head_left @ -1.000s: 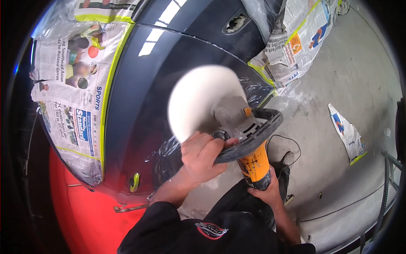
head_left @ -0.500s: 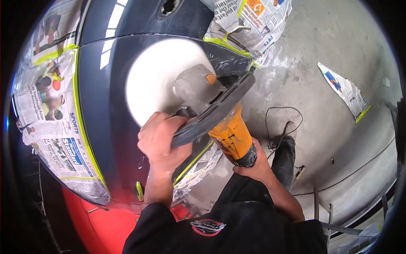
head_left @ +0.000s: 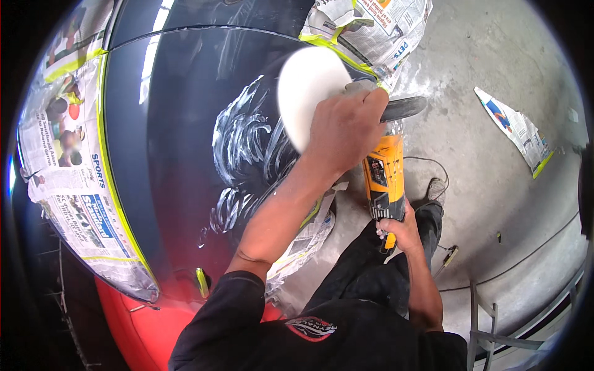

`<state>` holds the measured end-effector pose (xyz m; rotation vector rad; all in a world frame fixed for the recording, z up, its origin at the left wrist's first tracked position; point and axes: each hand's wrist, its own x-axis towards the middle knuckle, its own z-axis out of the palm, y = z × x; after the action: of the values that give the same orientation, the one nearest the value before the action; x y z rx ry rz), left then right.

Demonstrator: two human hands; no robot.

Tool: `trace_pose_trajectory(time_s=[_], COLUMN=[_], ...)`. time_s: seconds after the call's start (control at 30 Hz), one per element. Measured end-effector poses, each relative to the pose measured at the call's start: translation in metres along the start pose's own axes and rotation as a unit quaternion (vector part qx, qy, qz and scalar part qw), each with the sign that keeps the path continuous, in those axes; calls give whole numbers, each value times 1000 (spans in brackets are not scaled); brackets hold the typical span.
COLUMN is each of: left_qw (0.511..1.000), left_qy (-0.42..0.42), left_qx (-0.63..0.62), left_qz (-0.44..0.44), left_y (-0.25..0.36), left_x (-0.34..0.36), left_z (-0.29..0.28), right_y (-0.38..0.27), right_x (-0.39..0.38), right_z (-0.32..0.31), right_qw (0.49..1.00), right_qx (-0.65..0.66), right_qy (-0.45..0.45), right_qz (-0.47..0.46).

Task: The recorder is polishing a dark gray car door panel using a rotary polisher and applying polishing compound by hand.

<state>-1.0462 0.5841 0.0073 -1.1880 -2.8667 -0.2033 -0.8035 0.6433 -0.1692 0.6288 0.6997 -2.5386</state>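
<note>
A yellow-and-black electric polisher (head_left: 385,170) is held between my two hands. My left hand (head_left: 352,127) is wrapped around its front handle, close to the head. My right hand (head_left: 402,230) grips the rear end of the body. The round white buffing pad (head_left: 309,86), blurred at its rim, is over the right edge of a glossy dark car panel (head_left: 179,123); my left hand covers part of it. White swirls of polishing compound (head_left: 241,139) streak the panel to the left of the pad.
Newspaper (head_left: 68,154) with yellow-green tape (head_left: 111,179) masks the panel's left side; more newspaper (head_left: 371,31) covers its far right. A torn newspaper piece (head_left: 513,133) lies on the concrete floor (head_left: 482,49). A power cord (head_left: 444,170) loops by my shoe (head_left: 436,190). A metal frame (head_left: 486,337) stands lower right.
The polisher has moved right and swung round, its body now pointing back toward me. Its pad has uncovered white swirls on the panel. Both hands keep their hold.
</note>
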Motion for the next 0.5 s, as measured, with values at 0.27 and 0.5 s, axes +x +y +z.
trace_pose_trajectory(time_s=[0.27,0.5], left_qw=[998,999], left_qy=[55,34], left_qx=[19,27], left_qz=[21,23], left_y=[20,9], left_x=[-9,-6], left_z=[-61,-35], right_y=[-11,5], right_x=[-1,14], right_z=[17,10], right_qw=[994,997], right_qx=[-82,-49], right_qy=[-30,-25], right_qz=[-73,-62])
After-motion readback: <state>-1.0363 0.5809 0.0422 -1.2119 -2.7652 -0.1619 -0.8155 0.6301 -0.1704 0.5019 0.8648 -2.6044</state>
